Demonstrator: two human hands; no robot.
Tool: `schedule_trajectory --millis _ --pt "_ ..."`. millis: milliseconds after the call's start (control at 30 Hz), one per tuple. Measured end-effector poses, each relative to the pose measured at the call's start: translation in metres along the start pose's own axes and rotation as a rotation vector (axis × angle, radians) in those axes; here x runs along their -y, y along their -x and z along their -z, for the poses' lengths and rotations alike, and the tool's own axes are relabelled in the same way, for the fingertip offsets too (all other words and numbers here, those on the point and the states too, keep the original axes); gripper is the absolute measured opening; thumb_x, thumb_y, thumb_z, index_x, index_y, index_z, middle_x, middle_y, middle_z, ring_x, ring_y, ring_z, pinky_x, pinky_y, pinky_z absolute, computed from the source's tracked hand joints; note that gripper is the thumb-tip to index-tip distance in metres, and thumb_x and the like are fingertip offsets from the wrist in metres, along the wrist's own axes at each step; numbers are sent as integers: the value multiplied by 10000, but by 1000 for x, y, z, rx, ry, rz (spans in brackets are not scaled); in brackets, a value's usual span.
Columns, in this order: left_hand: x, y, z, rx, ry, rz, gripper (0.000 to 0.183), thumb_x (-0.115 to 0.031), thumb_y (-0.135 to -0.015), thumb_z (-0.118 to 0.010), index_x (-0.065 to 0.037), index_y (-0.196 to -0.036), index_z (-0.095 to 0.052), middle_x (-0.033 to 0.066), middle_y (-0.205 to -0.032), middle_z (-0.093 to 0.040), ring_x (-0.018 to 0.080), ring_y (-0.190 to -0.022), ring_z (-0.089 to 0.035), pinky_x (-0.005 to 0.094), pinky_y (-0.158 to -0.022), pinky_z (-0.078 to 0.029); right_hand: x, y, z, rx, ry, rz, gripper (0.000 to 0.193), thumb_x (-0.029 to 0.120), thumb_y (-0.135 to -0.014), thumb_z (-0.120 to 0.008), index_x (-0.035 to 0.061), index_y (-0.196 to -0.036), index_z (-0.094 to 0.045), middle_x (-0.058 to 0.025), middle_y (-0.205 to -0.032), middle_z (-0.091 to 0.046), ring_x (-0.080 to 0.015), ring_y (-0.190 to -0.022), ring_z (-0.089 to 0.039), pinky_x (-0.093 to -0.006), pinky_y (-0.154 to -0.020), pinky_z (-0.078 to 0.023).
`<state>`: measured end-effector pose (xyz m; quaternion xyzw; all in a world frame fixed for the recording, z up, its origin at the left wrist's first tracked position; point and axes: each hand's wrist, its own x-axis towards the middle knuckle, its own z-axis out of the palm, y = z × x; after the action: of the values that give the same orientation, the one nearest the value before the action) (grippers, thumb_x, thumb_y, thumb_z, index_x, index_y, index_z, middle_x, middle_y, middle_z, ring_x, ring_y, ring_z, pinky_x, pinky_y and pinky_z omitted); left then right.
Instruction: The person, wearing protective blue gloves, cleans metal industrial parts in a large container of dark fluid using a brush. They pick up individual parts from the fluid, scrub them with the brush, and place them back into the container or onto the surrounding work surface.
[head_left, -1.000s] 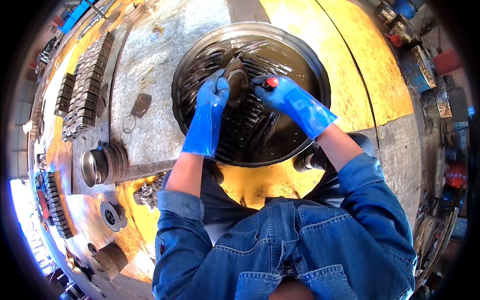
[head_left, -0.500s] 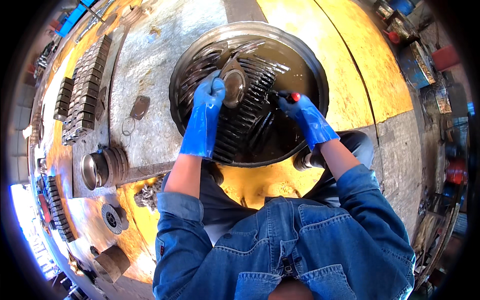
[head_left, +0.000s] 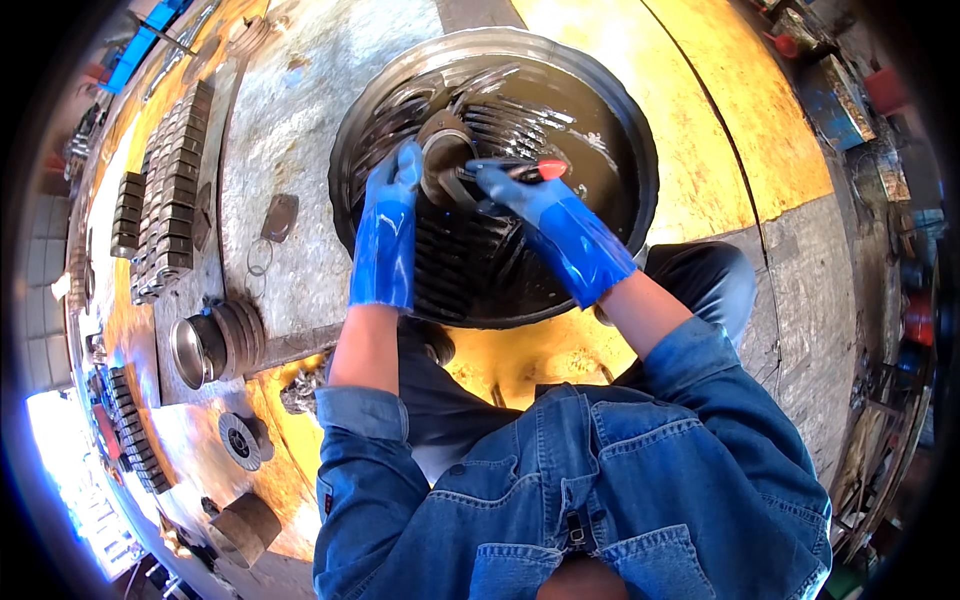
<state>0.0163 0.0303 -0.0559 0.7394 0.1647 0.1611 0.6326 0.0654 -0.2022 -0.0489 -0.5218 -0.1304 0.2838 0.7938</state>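
Observation:
In my left hand [head_left: 390, 185], blue-gloved and closed, is a flat metal flange [head_left: 446, 152] with a raised round ring, tilted above a wide dark basin [head_left: 644, 190]. My right hand [head_left: 525, 197], also blue-gloved, grips a dark-handled tool [head_left: 549, 170] with a red end. The tool's working end lies against or just over the flange's right side; blur hides its kind. Beneath both hands, rows of dark ribbed metal parts [head_left: 445, 270] sit wet in murky brown liquid [head_left: 590, 110].
Left of the basin lie rows of metal blocks [head_left: 172, 190], a small dark plate [head_left: 279, 217], thin rings [head_left: 260, 257] and a stack of thick metal rings [head_left: 230, 335]. Lower left stand a spool [head_left: 240, 441] and a metal cylinder [head_left: 245, 530]. Cluttered boxes [head_left: 835, 100] line the right side.
My right hand has moved left and slightly up, bringing the tool to the flange. My left hand and the flange have shifted a little left.

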Motion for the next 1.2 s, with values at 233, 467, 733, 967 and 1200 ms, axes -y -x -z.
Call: schedule_trajectory --millis 233,467,733,967,1200 --pt "-3 3 3 -14 -60 11 573 -463 -1019 -670 0 -1357 -670 148 -1276 -722 226 -1195 -645 382 -1085 -469 53 0 -5 -88 872 -43 338 280 -987 -709 120 -1283 -743 -67 -1013 -771 -127 -889 -690 -293 -858 -568" --pt "-24 15 -1 31 145 140 526 -417 -1054 -636 21 -1344 -672 99 -1233 -728 185 -1127 -643 353 -1030 -492 45 11 -9 57 849 -99 316 273 -992 -703 102 -1254 -745 -47 -987 -764 -128 -874 -679 -305 -843 -567" --pt "-33 15 -7 80 230 77 561 -464 -1074 -582 13 -1356 -669 98 -1274 -707 189 -1164 -629 346 -1044 -479 -7 18 91 -363 912 133 257 305 -955 -646 75 -1016 -743 -82 -775 -697 -169 -723 -648 -370 -732 -552" --pt "1 -4 4 100 385 176 608 -507 -1081 -542 25 -1348 -670 117 -1268 -714 212 -1146 -649 356 -1048 -488 29 25 48 -55 475 -89 256 207 -971 -683 113 -1194 -766 -27 -824 -716 -106 -758 -650 -278 -727 -550" --pt "-3 -1 5 107 491 228 625 -523 -1080 -533 28 -1339 -674 127 -1259 -720 221 -1126 -662 360 -1043 -499 66 0 -37 419 903 259 330 267 -951 -756 153 -1261 -750 -73 -1159 -768 -175 -1026 -716 -344 -959 -578"
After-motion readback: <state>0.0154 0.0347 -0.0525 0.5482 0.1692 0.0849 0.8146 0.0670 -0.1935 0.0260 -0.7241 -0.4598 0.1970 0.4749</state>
